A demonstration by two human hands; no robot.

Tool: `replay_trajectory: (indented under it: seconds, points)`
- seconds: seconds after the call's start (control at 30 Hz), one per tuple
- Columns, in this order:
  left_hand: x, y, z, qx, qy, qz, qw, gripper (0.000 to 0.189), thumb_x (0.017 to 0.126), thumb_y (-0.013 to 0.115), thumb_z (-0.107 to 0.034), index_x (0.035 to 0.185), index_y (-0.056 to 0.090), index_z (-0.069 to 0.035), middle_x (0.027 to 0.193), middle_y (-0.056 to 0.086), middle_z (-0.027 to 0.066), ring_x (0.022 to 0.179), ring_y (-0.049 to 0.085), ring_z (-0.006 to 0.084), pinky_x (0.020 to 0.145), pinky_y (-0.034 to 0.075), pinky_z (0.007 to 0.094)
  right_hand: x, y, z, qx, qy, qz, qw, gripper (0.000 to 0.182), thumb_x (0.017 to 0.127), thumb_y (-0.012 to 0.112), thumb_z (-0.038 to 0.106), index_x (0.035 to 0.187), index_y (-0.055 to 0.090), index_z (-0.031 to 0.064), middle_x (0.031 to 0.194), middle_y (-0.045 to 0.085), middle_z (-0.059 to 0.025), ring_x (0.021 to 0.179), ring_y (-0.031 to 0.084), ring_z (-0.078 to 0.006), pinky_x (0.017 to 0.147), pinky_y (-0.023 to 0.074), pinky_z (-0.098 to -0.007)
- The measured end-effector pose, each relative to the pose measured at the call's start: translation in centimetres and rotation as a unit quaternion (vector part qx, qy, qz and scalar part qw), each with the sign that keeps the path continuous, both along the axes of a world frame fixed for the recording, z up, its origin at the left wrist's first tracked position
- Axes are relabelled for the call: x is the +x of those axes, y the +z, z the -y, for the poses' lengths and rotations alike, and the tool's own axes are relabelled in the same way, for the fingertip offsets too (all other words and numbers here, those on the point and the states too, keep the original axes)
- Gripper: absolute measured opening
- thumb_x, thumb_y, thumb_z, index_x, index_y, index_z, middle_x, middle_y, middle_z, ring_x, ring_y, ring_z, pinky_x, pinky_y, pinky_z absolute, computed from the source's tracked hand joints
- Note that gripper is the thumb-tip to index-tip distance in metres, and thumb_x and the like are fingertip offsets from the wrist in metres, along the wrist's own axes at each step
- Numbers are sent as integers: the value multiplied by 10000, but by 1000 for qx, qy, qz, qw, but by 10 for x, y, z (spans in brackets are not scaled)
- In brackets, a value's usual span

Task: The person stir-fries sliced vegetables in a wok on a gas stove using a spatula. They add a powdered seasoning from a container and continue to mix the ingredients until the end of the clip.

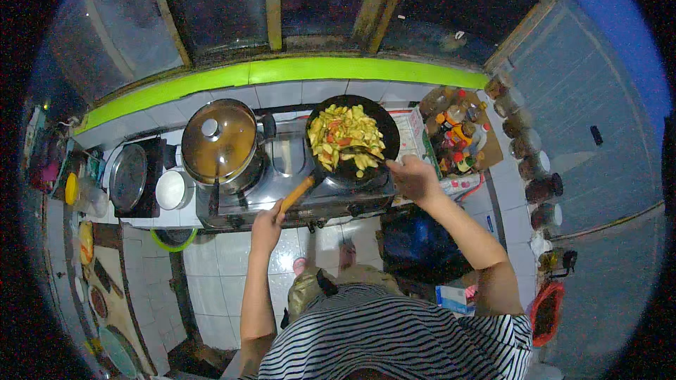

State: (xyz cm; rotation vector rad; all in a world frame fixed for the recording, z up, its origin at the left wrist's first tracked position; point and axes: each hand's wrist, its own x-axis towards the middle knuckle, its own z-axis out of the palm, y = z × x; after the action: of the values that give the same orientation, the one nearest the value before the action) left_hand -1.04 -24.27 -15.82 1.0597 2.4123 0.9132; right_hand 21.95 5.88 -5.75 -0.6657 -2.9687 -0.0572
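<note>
A black wok (390, 116) sits on the right side of the gas stove (288, 184), holding sliced yellow-green vegetables (348, 126) with some reddish pieces. My left hand (268, 224) grips the wok's wooden handle (297, 198). My right hand (414, 178) is closed on the handle of a dark spatula or ladle (369, 154), whose head lies among the vegetables; its exact shape is partly covered. On the stove's left side stands a metal pot (243, 166) under a glass lid (224, 142) with a round knob, and brownish contents show through.
White bowls (171, 190) and a round glass lid (128, 177) are left of the pot. Right of the wok, a cardboard box (491, 153) holds bottles of condiments. Several jars (528, 163) line the right wall. A green-rimmed basin (174, 240) sits below the counter's left part.
</note>
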Motion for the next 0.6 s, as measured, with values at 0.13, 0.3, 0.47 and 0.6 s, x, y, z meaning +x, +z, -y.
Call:
replay_trajectory:
  seconds: [0.13, 0.3, 0.47, 0.6]
  points:
    - [3, 9, 3, -17, 22, 13, 1000, 421, 865, 592, -166, 1281, 540, -204, 828, 597, 218, 800, 567, 360, 743, 452, 431, -21, 85, -6, 42, -48, 40, 997, 189, 791, 617, 252, 869, 663, 86, 722, 626, -128, 726, 634, -297, 610, 513, -416]
    - [-1, -4, 2, 9, 1, 10, 1000, 432, 860, 602, -168, 1285, 536, -204, 852, 604, 204, 816, 572, 358, 749, 456, 432, -53, 93, -49, 19, -167, 114, 979, 354, 754, 647, 319, 828, 657, -27, 761, 645, -207, 719, 639, -345, 630, 514, -440]
    - [3, 5, 1, -7, 20, 23, 1000, 418, 856, 603, -163, 1269, 549, -201, 852, 614, 188, 830, 579, 350, 755, 463, 429, -35, 35, -126, -143, -198, 108, 964, 398, 741, 656, 354, 799, 645, -40, 698, 629, -177, 633, 621, -288, 584, 495, -394]
    - [1, 0, 0, -3, 22, 19, 1000, 416, 856, 605, -169, 1267, 550, -187, 844, 616, 172, 824, 579, 341, 749, 463, 424, -2, -34, -113, -514, -315, -184, 776, 271, 789, 684, 281, 694, 658, 29, 503, 485, -12, 385, 396, -104, 380, 286, -280]
